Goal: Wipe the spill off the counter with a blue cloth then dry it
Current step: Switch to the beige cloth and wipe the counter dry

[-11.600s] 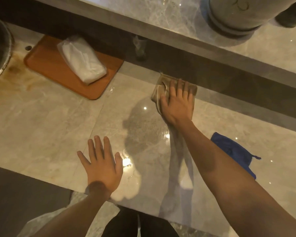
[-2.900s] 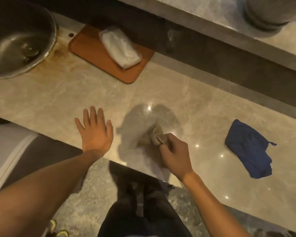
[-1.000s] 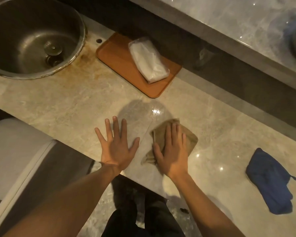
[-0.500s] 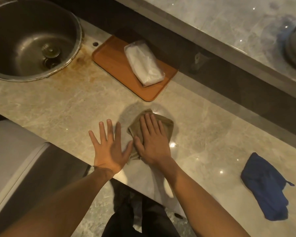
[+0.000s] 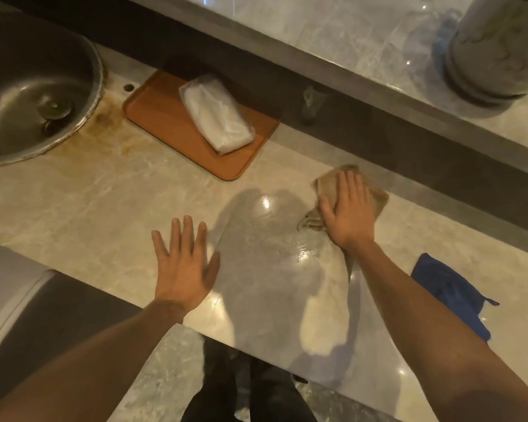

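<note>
My right hand [image 5: 348, 211] lies flat on a crumpled tan cloth [image 5: 378, 199] and presses it onto the beige marble counter [image 5: 89, 208], near the counter's back edge. My left hand [image 5: 183, 263] rests palm down with fingers spread on the counter's front part, holding nothing. A blue cloth [image 5: 451, 290] lies bunched on the counter to the right of my right forearm, untouched. The counter between my hands shows a glossy sheen with light glints.
A round metal sink [image 5: 28, 95] sits at the far left with brown stains beside it. An orange tray [image 5: 165, 123] holds a wrapped white packet [image 5: 217, 114] behind my left hand. A raised marble ledge [image 5: 333, 35] carries a grey pillar base [image 5: 494, 56].
My right hand has slid the tan cloth from beside my left hand to the right and toward the counter's back edge. My left hand has stayed in place.
</note>
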